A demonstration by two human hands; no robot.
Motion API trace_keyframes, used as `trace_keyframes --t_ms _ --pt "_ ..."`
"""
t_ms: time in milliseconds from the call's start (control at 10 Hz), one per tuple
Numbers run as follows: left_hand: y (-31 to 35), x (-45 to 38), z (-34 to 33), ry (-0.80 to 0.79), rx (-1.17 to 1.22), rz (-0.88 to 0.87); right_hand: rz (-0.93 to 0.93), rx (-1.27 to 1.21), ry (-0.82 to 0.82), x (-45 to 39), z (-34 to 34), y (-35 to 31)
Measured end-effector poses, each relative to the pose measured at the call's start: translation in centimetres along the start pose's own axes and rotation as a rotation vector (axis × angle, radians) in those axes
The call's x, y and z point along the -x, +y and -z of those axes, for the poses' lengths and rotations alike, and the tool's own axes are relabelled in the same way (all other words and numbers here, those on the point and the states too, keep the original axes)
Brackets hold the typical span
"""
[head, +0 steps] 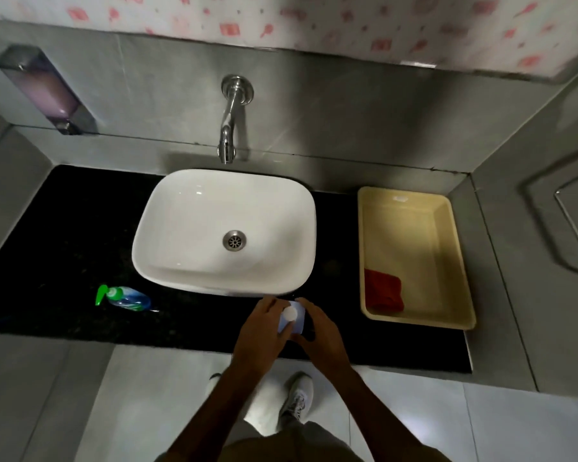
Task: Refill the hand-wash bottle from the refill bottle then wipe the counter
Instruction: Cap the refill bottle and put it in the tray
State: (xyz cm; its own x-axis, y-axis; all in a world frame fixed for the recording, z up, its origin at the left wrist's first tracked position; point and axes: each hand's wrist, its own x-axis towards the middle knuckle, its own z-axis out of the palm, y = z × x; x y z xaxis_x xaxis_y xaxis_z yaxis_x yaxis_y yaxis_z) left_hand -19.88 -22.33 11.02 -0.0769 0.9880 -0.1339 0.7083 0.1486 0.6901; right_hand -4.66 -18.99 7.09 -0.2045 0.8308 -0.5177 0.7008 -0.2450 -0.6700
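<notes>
A pale blue refill bottle [297, 320] with a round white cap [289, 313] stands on the black counter [187, 325] just in front of the sink. My left hand [261, 331] grips its left side, thumb touching the cap. My right hand [321, 331] wraps its right side. The hand-wash bottle [127, 297], clear with a green pump head, lies on its side on the counter at the left, apart from both hands. A red cloth [382, 290] lies in the near corner of a cream tray [454, 261].
A white basin [187, 228] fills the counter's middle under a wall tap [229, 128]. The cream tray stands to the right. A wall soap dispenser [47, 91] hangs at the upper left. Grey tiled walls close in both sides. My shoes [297, 398] show below the counter edge.
</notes>
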Motion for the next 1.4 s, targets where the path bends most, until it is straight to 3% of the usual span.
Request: trace_keyframes --t_ms 200,300,400,600,700,800,900,1000,1100,1200,1300,1400 --pt "0.5 0.1 -0.1 -0.054 -0.120 -0.208 0.256 -0.045 0.066 0.9 0.5 1.4" --pt "0.7 0.6 -0.7 0.040 -0.072 -0.092 0.290 -0.025 0.085 0.6 0.5 1.3" --pt "0.5 0.5 -1.2 0.186 -0.040 -0.027 0.289 -0.057 0.048 0.8 0.8 1.5" --pt "-0.1 0.3 -0.4 0.033 -0.024 -0.241 0.321 -0.003 0.044 0.4 0.5 1.9" --pt "-0.1 0.0 -0.8 0.110 -0.024 -0.117 0.300 -0.048 0.070 0.3 0.4 2.1" --pt "-0.2 -0.2 -1.1 0.219 -0.047 -0.138 0.312 0.025 0.054 0.3 0.5 2.0" --pt "-0.4 0.4 -1.1 0.187 -0.048 -0.291 0.309 0.044 0.061 0.3 0.6 2.1" --pt "-0.8 0.5 -1.3 0.105 -0.052 -0.272 0.292 0.036 0.061 0.3 0.3 2.2" --pt "-0.3 0.5 -1.2 0.164 -0.034 -0.101 0.275 -0.042 0.016 0.2 -0.1 2.2" --pt "-0.4 0.4 -0.8 0.157 -0.048 -0.134 0.278 -0.049 -0.001 0.1 -0.3 2.4" --pt "-0.5 0.2 -0.5 0.077 -0.040 -0.276 0.283 0.017 0.039 0.1 0.1 2.4" --pt "-0.1 0.0 -0.7 0.096 0.051 -0.166 0.265 -0.039 0.041 0.3 0.2 2.3"
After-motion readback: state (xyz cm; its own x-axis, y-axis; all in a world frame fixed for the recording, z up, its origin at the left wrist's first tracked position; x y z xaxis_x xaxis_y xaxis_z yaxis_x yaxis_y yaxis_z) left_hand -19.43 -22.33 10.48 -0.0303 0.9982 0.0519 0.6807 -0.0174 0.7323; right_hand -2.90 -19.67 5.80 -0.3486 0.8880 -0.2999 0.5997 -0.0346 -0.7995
